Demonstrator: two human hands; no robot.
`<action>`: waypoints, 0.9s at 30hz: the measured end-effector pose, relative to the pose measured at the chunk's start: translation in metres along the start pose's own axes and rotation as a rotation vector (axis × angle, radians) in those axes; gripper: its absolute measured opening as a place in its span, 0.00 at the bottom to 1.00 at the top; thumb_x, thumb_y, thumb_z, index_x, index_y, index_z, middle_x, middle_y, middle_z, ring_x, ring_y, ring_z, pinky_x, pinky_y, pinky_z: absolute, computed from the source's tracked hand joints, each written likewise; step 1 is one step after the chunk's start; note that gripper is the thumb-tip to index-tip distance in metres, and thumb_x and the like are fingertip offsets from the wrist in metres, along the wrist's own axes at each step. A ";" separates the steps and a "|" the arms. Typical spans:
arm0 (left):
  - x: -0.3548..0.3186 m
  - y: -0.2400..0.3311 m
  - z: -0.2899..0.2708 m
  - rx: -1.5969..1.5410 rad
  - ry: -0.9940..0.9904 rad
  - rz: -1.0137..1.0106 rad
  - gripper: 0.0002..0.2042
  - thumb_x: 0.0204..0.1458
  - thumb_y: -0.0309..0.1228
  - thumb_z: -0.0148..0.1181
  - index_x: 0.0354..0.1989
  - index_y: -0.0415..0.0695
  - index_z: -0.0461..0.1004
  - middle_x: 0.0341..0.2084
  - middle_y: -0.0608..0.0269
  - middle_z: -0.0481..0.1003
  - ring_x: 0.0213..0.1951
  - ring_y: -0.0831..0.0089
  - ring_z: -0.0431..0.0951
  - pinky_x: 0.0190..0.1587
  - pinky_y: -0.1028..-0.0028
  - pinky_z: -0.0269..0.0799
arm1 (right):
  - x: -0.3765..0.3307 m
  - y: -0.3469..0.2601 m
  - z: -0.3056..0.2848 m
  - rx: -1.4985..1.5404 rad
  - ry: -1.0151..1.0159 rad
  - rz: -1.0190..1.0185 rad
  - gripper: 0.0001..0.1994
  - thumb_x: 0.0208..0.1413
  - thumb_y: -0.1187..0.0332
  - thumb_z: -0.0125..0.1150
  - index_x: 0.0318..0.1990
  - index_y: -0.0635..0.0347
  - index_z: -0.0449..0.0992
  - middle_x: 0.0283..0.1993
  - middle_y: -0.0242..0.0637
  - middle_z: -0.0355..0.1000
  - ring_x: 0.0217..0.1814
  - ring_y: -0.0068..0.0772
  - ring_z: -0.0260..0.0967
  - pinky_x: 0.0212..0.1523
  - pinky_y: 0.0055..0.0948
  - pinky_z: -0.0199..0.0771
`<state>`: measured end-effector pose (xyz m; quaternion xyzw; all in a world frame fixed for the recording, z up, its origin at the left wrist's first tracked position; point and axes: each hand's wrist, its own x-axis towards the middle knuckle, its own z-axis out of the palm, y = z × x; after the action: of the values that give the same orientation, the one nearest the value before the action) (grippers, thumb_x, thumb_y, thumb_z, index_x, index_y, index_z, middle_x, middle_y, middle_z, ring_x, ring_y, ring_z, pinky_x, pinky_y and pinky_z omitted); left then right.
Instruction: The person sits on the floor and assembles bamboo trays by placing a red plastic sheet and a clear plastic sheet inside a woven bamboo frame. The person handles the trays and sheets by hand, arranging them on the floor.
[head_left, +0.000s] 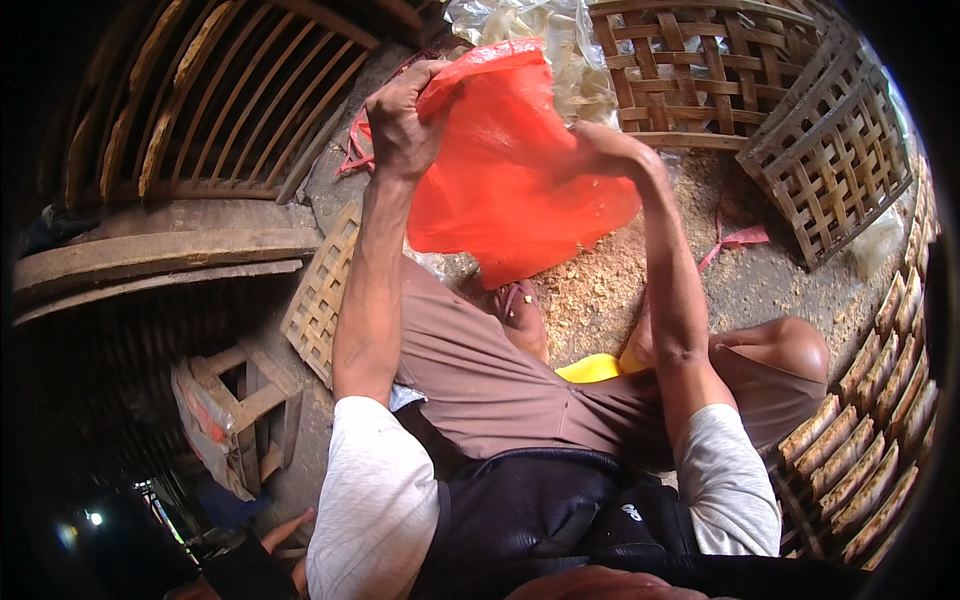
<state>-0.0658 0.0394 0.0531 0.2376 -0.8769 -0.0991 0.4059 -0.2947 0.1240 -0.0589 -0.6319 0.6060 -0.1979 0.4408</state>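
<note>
A thin red plastic bag (500,180) hangs spread between my two hands, above the littered floor. My left hand (408,115) is closed on its upper left corner, knuckles up. On the other side, my right hand (612,152) grips the bag's right edge; its fingers are partly hidden behind the plastic and slightly blurred. The bag's lower end hangs down close to my foot (523,318). Whether anything lies inside the bag I cannot tell.
Crumbly tan bits (600,300) cover the floor. Woven bamboo panels (700,70) stand at the back right, with clear plastic sheeting (570,40) beside them. Slatted wooden racks (230,100) are at left. A yellow object (590,369) lies between my legs. A small wooden stool (240,410) sits lower left.
</note>
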 end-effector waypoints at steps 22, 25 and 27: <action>0.001 0.022 0.009 -0.102 -0.156 -0.002 0.11 0.54 0.37 0.63 0.38 0.43 0.77 0.25 0.57 0.78 0.27 0.63 0.80 0.30 0.69 0.72 | -0.017 -0.059 0.006 0.596 0.152 -0.346 0.21 0.46 0.64 0.74 0.46 0.62 0.76 0.39 0.30 0.78 0.41 0.18 0.71 0.46 0.26 0.72; -0.003 0.023 0.007 -0.098 -0.163 -0.012 0.10 0.55 0.36 0.61 0.38 0.43 0.78 0.27 0.56 0.78 0.29 0.62 0.81 0.31 0.69 0.72 | -0.015 -0.050 0.005 0.433 0.186 -0.410 0.21 0.46 0.61 0.74 0.45 0.61 0.77 0.38 0.32 0.78 0.41 0.19 0.71 0.47 0.27 0.72; -0.005 0.025 0.005 -0.083 -0.239 -0.090 0.10 0.55 0.36 0.61 0.39 0.43 0.77 0.27 0.56 0.78 0.30 0.61 0.81 0.32 0.69 0.73 | -0.018 -0.060 0.003 0.500 0.194 -0.336 0.19 0.47 0.62 0.73 0.45 0.60 0.77 0.37 0.32 0.78 0.40 0.19 0.71 0.45 0.27 0.72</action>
<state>-0.0754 0.0632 0.0560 0.2460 -0.9027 -0.1811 0.3032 -0.2604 0.1348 -0.0077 -0.5736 0.4650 -0.4700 0.4836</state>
